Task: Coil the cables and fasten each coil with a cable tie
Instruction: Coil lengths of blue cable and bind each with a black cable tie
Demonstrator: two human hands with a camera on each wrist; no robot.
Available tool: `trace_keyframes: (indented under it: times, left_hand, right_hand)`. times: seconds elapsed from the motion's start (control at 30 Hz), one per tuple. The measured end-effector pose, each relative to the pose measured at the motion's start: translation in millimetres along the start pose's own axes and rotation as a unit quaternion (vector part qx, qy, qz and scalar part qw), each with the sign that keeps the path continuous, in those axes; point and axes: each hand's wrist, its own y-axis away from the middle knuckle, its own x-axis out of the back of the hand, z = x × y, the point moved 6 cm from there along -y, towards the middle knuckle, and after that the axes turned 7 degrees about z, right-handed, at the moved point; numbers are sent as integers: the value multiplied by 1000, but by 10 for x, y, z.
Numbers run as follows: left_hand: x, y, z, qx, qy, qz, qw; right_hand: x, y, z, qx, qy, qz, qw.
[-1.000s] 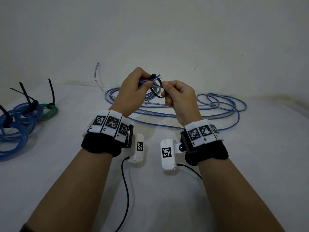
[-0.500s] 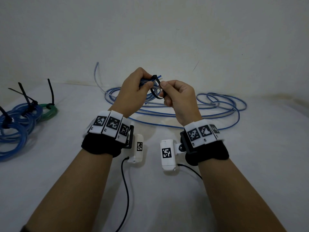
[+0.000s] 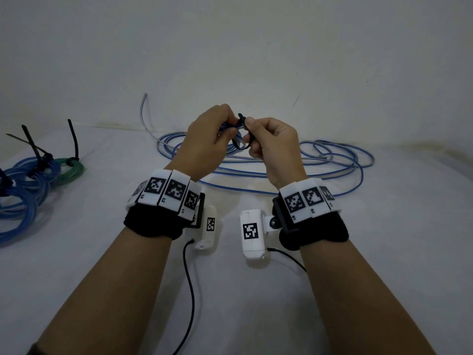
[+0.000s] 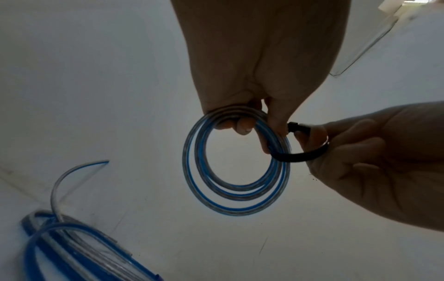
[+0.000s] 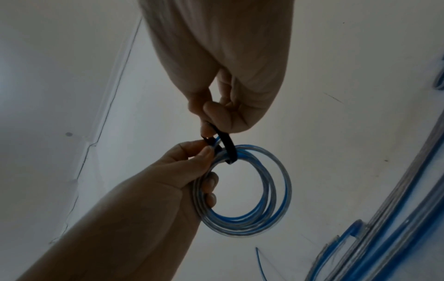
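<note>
My left hand (image 3: 217, 131) holds a small coil of blue and clear cable (image 4: 235, 199) above the table, fingers curled through the ring. The same coil (image 5: 250, 222) hangs below the hands in the right wrist view. A black cable tie (image 4: 298, 156) loops around the coil's strands. My right hand (image 3: 258, 134) pinches that tie (image 5: 227, 144) between thumb and forefinger, close against the left thumb. The tie's head (image 4: 293, 127) sits beside my left thumb tip. In the head view the tie (image 3: 242, 144) shows as a small dark loop between the two hands.
A long loose blue cable (image 3: 320, 160) sprawls on the white table (image 3: 384, 252) behind the hands. Tied blue coils (image 3: 28, 185) and a green coil (image 3: 71, 170), black tie tails sticking up, lie at the left. A white wall stands behind.
The right hand has moved closer to the left hand, and the tie's loop between them looks smaller. Both hands sit slightly higher.
</note>
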Motion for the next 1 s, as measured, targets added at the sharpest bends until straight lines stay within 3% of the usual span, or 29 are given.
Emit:
trace_keyframes:
  times: [0.23, 0.4, 0.6, 0.7, 0.87, 1.0]
  left_hand:
    - [1, -4, 40, -6, -4, 1, 1000]
    - [-6, -5, 24, -1, 18, -25, 1000]
    - [-97, 22, 114, 4, 77, -89, 993]
    - [-52, -5, 198, 9, 161, -71, 984]
    - [0, -27, -8, 98, 149, 12, 984]
    - [-29, 11, -159, 179, 146, 52, 972]
  right_hand:
    - [-63, -16, -70, 1, 26, -60, 998]
    - [-13, -171, -87, -74, 63, -52, 994]
    - [125, -503, -108, -45, 206, 52, 976]
    - [299, -624, -78, -44, 243, 95, 964]
    - [177, -389, 22, -97, 100, -35, 990]
    - [10, -253, -54, -56, 59, -95, 992]
